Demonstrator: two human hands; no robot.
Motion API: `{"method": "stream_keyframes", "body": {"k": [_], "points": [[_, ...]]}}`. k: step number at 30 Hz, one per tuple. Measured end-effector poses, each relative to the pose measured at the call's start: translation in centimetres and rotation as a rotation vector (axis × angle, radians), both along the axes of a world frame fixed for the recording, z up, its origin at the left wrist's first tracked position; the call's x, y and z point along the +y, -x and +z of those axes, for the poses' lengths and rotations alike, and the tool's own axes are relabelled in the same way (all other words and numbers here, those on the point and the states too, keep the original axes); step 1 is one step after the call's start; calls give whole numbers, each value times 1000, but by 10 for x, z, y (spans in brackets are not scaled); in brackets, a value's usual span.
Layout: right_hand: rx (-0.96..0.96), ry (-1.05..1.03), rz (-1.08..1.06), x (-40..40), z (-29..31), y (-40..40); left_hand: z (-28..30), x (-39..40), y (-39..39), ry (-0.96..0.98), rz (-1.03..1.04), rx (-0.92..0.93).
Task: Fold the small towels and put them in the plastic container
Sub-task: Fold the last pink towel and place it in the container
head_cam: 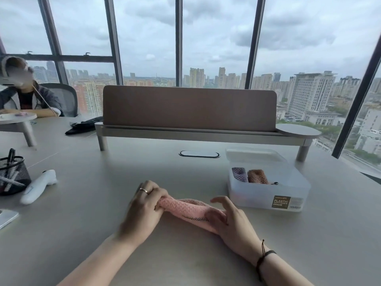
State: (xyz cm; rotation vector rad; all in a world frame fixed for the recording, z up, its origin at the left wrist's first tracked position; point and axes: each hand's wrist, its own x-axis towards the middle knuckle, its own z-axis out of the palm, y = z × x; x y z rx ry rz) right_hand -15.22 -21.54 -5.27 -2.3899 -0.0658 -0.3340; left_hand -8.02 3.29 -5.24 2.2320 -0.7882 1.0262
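A pink waffle-weave towel (pixel 185 209), rolled into a long bundle, lies on the table in front of me. My left hand (pixel 144 207) grips its left end, fingers curled around it. My right hand (pixel 228 219) holds the right end, thumb under and fingers partly lifted. To the right stands a clear plastic container (pixel 268 201) with a brown label. Inside it sit a purple rolled towel (pixel 240 174) and an orange-brown rolled towel (pixel 257 176), side by side at the left.
The container's lid (pixel 255 154) lies just behind it. A raised shelf with a brown screen (pixel 189 108) crosses the table's back. At the left are a white handheld device (pixel 39 186) and a mesh pen holder (pixel 12 174). A person sits at the far left.
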Motion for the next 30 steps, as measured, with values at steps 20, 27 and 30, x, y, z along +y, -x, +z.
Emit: {"method": "stream_keyframes", "body": {"k": [20, 27, 30], "points": [[-234, -595, 350, -34, 143, 49, 159, 34, 25, 241, -692, 764], [40, -106, -13, -36, 61, -29, 33, 31, -48, 195, -203, 1049], [64, 190, -140, -26, 14, -49, -13, 29, -66, 128, 19, 879]]}}
